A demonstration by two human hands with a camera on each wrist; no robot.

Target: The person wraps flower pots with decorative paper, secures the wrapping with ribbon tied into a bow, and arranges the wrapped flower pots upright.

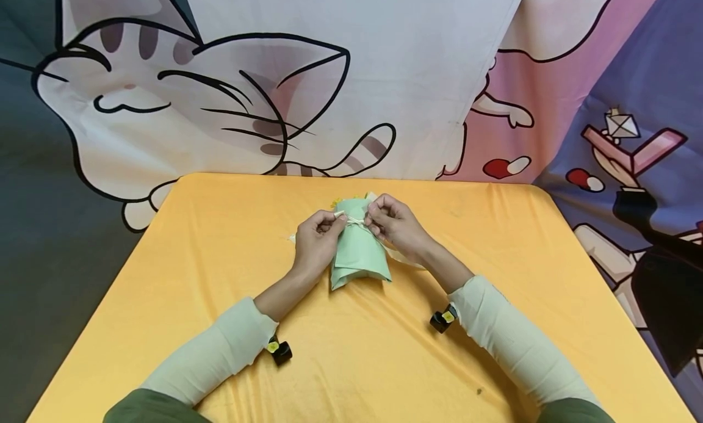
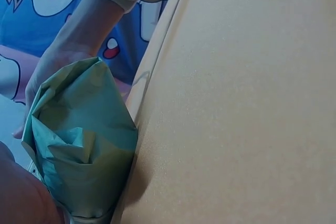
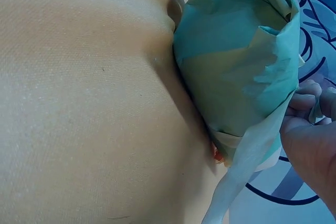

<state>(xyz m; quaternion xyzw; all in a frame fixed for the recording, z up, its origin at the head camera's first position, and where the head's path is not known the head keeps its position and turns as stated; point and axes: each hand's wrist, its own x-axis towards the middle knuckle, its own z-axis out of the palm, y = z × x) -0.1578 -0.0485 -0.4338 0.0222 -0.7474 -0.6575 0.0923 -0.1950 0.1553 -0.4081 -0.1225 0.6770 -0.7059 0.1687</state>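
A small bouquet wrapped in mint-green paper (image 1: 359, 255) lies on the table, its folded paper end toward me. Bits of yellow flowers (image 1: 336, 202) peek out at the far end. Around its middle runs a pale ribbon (image 1: 356, 222), crossed or knotted on top. My left hand (image 1: 314, 245) pinches one part of that ribbon between thumb and fingertips at the bouquet's left side. On the other side, my right hand (image 1: 400, 227) pinches another part; the right wrist view shows ribbon between these fingers, and a loose ribbon tail (image 3: 247, 156) hanging along the wrap. The bouquet partly hides both hands in the wrist views.
A yellow cloth (image 1: 219, 258) with soft wrinkles covers the table. Behind its far edge hangs a backdrop printed with a cartoon cat (image 1: 132, 105). A small black camera (image 1: 280, 351) is strapped at the left wrist, and another camera (image 1: 442, 319) at the right.
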